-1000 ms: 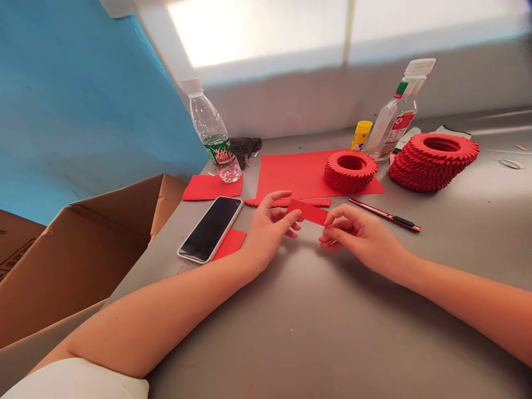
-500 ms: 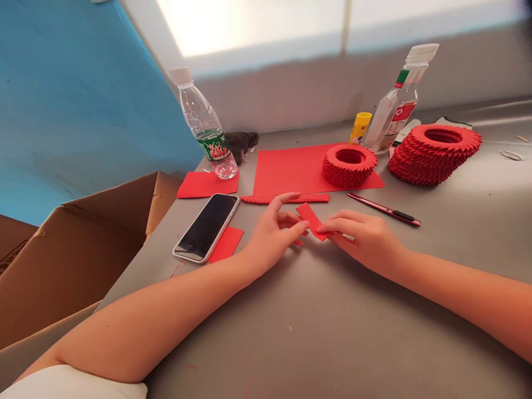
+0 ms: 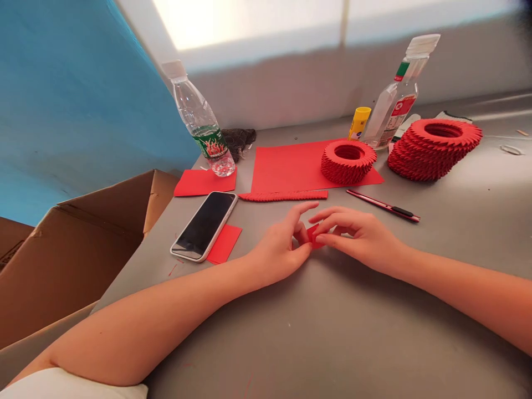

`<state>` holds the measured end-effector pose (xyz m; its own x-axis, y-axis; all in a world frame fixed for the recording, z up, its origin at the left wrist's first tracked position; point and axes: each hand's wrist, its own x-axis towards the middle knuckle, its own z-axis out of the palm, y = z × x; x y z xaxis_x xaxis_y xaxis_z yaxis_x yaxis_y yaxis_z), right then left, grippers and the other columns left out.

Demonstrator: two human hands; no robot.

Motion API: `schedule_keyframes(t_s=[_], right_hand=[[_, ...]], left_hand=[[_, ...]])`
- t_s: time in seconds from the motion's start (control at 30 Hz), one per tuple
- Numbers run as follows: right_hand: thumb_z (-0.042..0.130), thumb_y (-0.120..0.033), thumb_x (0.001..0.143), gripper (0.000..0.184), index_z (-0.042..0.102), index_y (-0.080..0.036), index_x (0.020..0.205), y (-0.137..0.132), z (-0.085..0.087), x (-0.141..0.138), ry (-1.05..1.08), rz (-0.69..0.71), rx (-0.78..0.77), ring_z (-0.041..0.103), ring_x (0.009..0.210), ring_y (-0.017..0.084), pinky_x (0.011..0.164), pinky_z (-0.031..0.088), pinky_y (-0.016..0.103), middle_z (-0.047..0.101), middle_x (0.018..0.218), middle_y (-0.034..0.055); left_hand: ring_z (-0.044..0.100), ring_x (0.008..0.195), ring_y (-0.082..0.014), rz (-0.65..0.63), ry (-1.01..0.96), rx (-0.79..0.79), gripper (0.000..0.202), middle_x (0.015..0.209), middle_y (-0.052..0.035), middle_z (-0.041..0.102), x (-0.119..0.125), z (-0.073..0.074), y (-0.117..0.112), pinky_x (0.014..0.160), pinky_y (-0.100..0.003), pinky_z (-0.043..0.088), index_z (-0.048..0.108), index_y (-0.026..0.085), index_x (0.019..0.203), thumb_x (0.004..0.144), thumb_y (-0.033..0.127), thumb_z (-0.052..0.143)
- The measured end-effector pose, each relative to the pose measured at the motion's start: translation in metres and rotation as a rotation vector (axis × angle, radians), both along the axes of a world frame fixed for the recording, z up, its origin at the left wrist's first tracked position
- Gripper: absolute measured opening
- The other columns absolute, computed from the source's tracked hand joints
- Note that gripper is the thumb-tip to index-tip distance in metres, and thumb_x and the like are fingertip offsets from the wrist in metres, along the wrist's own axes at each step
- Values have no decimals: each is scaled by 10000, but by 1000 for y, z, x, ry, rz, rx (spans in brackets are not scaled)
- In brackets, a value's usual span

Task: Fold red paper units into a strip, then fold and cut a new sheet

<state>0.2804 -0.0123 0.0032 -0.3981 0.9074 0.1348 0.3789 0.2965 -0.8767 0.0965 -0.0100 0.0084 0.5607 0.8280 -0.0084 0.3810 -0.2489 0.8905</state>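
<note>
The left hand (image 3: 286,246) and right hand (image 3: 355,235) are pinching a small red paper piece (image 3: 314,236) between them over the desk (image 3: 316,332), while a pleated red strip (image 3: 286,196) is lying beyond, near the phone (image 3: 203,226).

Desk (image 3: 316,338) layout, clocked from the paper piece (image 3: 312,234) between left hand (image 3: 287,243) and right hand (image 3: 356,237).
A phone (image 3: 203,226) lies at 9 o'clock, partly over a paper slip (image 3: 226,243); a paper strip (image 3: 283,196) lies at 11, a sheet (image 3: 286,166) behind it; one ring stack (image 3: 348,172) sits on the sheet at 1, a glue stick (image 3: 359,123) behind; a knife (image 3: 383,206) lies at 2, another ring stack (image 3: 428,159) beyond.
</note>
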Motion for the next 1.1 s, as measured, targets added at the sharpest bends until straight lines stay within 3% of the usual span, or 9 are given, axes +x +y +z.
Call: schedule_keyframes(t_s=[0.1, 0.23, 0.37, 0.53, 0.7, 0.9, 1.1], right_hand=[[582, -381, 761, 179, 637, -217, 806, 2, 1, 0, 98, -30, -198, 606, 698, 161, 548, 507, 276, 645, 864, 34], [624, -335, 732, 167, 570, -200, 815, 4, -1, 0, 256, -81, -228, 623, 704, 162, 564, 518, 273, 642, 805, 20], [643, -309, 716, 231, 505, -210, 872, 4, -1, -2, 341, -85, -271, 642, 723, 174, 590, 543, 305, 640, 797, 11], [637, -364, 715, 346, 559, -205, 1013, 3, -1, -1, 304, -81, -313, 640, 764, 192, 599, 547, 321, 661, 852, 46], [598, -401, 739, 240, 650, -182, 824, 3, 1, 0, 195, -67, -293, 617, 719, 166, 578, 520, 274, 676, 812, 48], [603, -428, 727, 241, 658, -206, 802, 2, 2, 0, 141, -93, -268, 570, 637, 141, 489, 476, 245, 673, 804, 33], [607, -416, 728, 232, 646, -192, 772, 2, 1, 0, 186, -91, -299, 541, 590, 123, 492, 458, 246, 667, 768, 35]], left_hand=[[513, 604, -83, 25, -52, -15, 551, 771, 20, 582, 0, -1, 0, 546, -180, 406, 300, 271, 1317, 805, 191, 489], [592, 663, -111, 103, -148, -86, 523, 895, -15, 652, 1, -1, -1, 627, -225, 461, 330, 294, 1305, 821, 279, 527], [635, 760, -146, 152, -201, -31, 474, 867, -13, 677, 1, -2, -1, 709, -258, 489, 401, 283, 1259, 812, 254, 556], [644, 772, -142, 151, -173, 36, 416, 861, 8, 690, 0, -5, 1, 747, -263, 493, 448, 291, 1228, 827, 232, 540], [641, 755, -126, 115, -135, 83, 415, 884, 17, 695, -1, -5, 0, 754, -244, 484, 451, 279, 1238, 836, 209, 522], [638, 796, -119, 73, -109, 123, 408, 940, 25, 690, -2, -5, -1, 789, -239, 467, 455, 281, 1236, 845, 165, 483], [636, 779, -124, 73, -93, 97, 419, 923, 17, 692, -2, -3, -1, 780, -241, 465, 452, 281, 1245, 838, 191, 498]])
